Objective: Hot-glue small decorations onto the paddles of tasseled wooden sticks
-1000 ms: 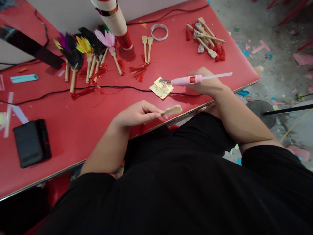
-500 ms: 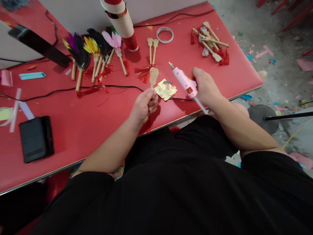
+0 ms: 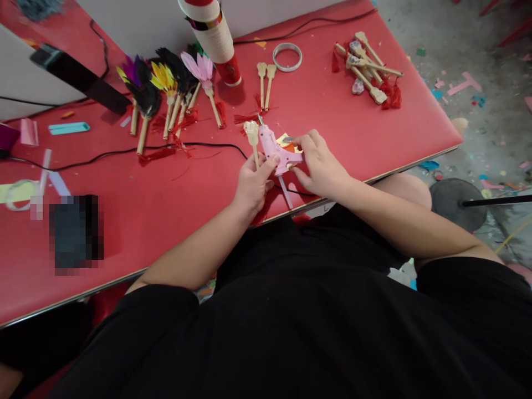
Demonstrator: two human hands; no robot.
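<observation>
My left hand (image 3: 254,185) is closed round a small wooden stick (image 3: 253,138) with a wide, shaped head, held upright. Something pale and glossy covers the head's top. Against the same hand's thumb rests a pink glue gun (image 3: 272,147), nozzle up, a clear glue stick poking out below. My right hand (image 3: 322,163) is beside the gun's handle, its index finger and thumb apart. That index fingertip is close to a small metal blade-like piece (image 3: 287,140); whether they touch I cannot tell. Yellow paper (image 3: 283,137) lies partly hidden behind the gun.
Feathered sticks (image 3: 166,83) with red tassels lie at the back left, near stacked paper cups (image 3: 218,47). Two bare sticks (image 3: 266,83) and a tape roll (image 3: 287,57) lie behind my hands. More sticks (image 3: 366,69) are piled right. A black cord (image 3: 199,144) crosses the red table.
The glue gun has moved left from my right hand to my left, beside the wooden stick. The stick's head has gained a glossy top. My right hand's fingers have come off the gun's grip.
</observation>
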